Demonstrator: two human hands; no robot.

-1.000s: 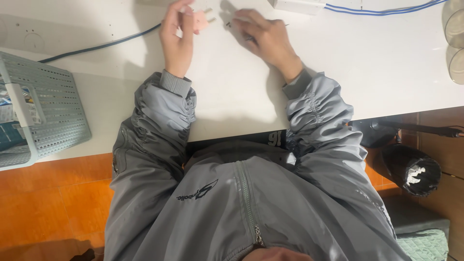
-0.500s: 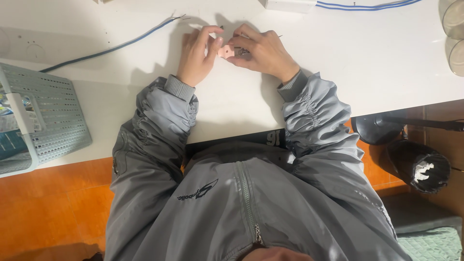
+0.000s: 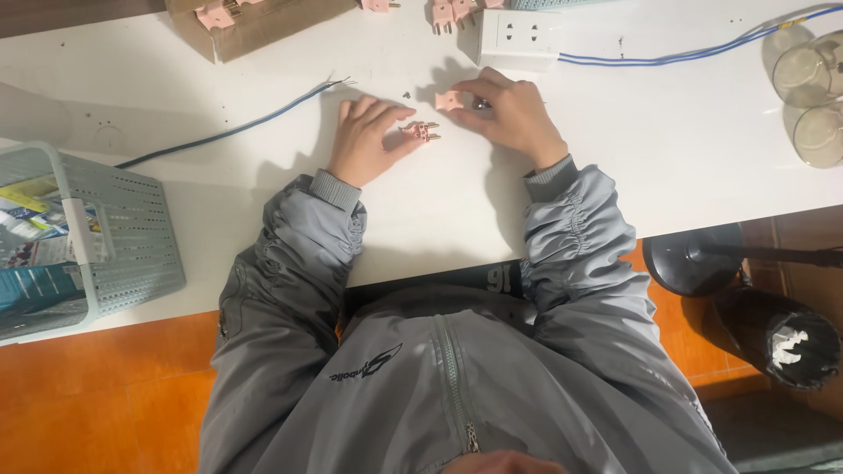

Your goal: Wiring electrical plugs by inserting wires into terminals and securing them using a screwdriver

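Both hands are down on the white table (image 3: 702, 167) — the left hand (image 3: 367, 140) lies loosely curled, its fingertips pinching a small pink plug part (image 3: 423, 132) with metal pins. The right hand (image 3: 509, 112) is cupped over something I can't make out, thumb and forefinger touching a second pink plug piece (image 3: 450, 100) just to its left. Bare table lies open between the two sleeves, right to the near edge. Just beyond the right hand sits a white socket block (image 3: 520, 37), blue cable (image 3: 667, 56) trailing right. Far left of the left hand, a grey perforated basket (image 3: 132, 237) of coloured packets overhangs the edge; a brown cardboard box (image 3: 263, 26) lies beyond.
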